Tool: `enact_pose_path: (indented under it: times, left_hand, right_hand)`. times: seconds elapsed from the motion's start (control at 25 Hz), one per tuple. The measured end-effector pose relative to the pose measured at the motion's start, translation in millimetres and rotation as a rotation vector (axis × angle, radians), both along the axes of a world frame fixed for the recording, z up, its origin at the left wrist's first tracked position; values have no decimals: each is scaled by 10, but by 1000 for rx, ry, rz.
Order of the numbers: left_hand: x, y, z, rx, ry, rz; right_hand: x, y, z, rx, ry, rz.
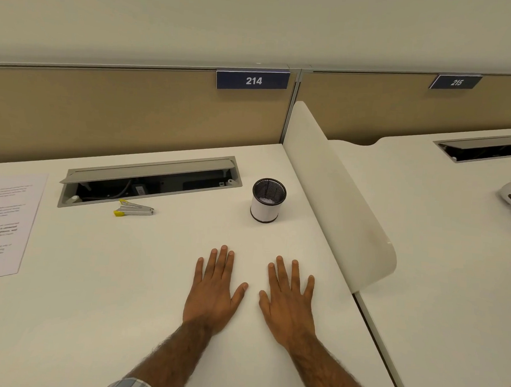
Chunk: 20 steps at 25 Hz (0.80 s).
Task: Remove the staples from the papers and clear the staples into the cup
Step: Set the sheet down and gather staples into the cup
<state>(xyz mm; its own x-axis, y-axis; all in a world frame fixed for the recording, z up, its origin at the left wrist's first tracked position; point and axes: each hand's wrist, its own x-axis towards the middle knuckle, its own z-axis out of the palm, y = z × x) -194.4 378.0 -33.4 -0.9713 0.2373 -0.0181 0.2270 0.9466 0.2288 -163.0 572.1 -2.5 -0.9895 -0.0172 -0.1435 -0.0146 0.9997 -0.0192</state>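
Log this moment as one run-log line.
left hand: flat on desk, empty | right hand: same | staple remover: untouched | papers: far left | cup: upright ahead

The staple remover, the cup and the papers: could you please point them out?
staple remover (135, 209): head view, on its silver metal body.
cup (264, 209): head view, on its white outer wall.
papers (4, 225): head view, on the printed top sheet.

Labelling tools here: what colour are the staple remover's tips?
Yellow tips on the silver staple remover, clearest in the head view.
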Motion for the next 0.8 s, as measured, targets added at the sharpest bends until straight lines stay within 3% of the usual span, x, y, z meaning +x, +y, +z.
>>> enact_pose_path:
  times: [0.2,0.32,0.44,0.6,0.68,0.8]
  left_hand:
    - [-11,14,22,-10,-16,0]
    - [-3,12,36,-2,-21,6]
    - [6,-1,25,-4,-14,5]
    - [0,5,48,-16,-15,-7]
    - [-1,10,63,-21,-15,-4]
    - [2,9,64,-17,-9,7]
  right_hand:
    - [-65,-35,50,6,16,6]
    - [-140,-15,101,-162,20,-17]
    - [-287,39,292,-764,22,-234]
    - [-488,114,594,-1672,-29,-941]
    - [-533,179,678,-1903,-187,-1087]
    - [-537,234,748,-2022,-338,-1103]
